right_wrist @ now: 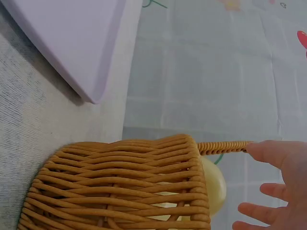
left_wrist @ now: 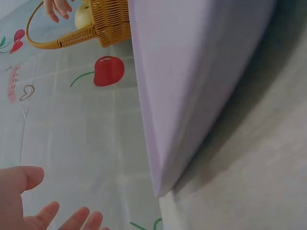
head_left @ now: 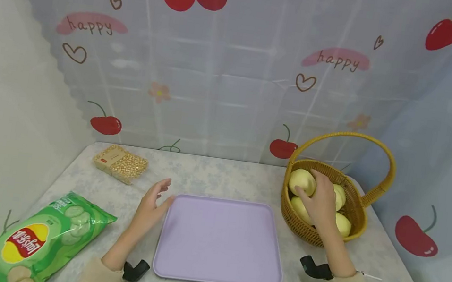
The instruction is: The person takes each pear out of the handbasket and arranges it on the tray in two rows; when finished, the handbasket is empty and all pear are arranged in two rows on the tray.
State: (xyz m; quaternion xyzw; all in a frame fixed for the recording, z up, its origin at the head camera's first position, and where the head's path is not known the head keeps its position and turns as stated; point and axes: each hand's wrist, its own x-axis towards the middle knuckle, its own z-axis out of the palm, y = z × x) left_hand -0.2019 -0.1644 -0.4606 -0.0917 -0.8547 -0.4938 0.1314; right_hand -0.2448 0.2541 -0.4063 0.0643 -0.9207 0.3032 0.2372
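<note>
A wicker basket [head_left: 300,224] with a tall handle holds several round, pale yellow-green fruits [head_left: 302,182]. Over its opening is my right hand [head_left: 322,204], fingers spread and nothing gripped. The right wrist view shows the same hand [right_wrist: 283,187] apart from the fruit [right_wrist: 216,184] that rises past the rim. My left hand [head_left: 151,207] hovers by the upper left corner of a lilac tray [head_left: 221,240], its fingers loosely extended. In the left wrist view that hand [left_wrist: 43,206] holds nothing; whether the thumb touches the tray is unclear.
A green bag of chips [head_left: 41,240] lies at the front left of the table. Behind it sits a clear pack of yellow kernels [head_left: 120,164]. A cherry-print curtain [head_left: 224,88] hangs along the table's back edge. The basket handle [head_left: 351,134] arches high at the right.
</note>
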